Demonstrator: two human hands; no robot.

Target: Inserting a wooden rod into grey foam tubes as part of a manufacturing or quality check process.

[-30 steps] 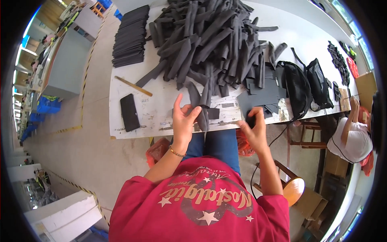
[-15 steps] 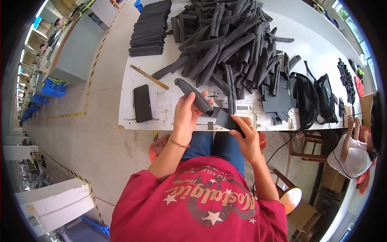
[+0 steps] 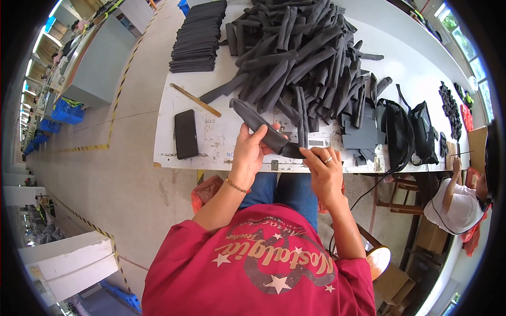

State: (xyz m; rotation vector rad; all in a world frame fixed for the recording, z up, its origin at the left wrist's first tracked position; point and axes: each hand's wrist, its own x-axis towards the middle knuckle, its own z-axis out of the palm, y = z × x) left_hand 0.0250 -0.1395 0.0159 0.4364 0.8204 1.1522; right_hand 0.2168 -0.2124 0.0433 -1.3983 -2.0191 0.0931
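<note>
A dark grey fabric sleeve [image 3: 253,118] lies slanted in my left hand [image 3: 250,148], thumb on top and fingers beneath, above the table's near edge. My right hand [image 3: 324,171] pinches the end of a dark flat card [image 3: 293,151] between thumb and fingers. The card's other end meets the sleeve's near opening and seems to be inside it; how deep is hidden. Beyond the hands rises a large heap of similar grey sleeves [image 3: 295,55]. Loose dark cards [image 3: 360,137] lie to the right of the heap.
On the white table [image 3: 221,147] lie a black phone [image 3: 186,134], a wooden stick [image 3: 195,99] and a neat stack of flat grey pieces [image 3: 194,42]. Black bags [image 3: 398,131] sit at right, a cable hanging down. Another person [image 3: 456,203] sits at far right, near a wooden stool [image 3: 400,197].
My right hand has brought the card up to the sleeve's opening, so less of the card shows. My left hand has shifted slightly right and its fingers have closed further round the sleeve.
</note>
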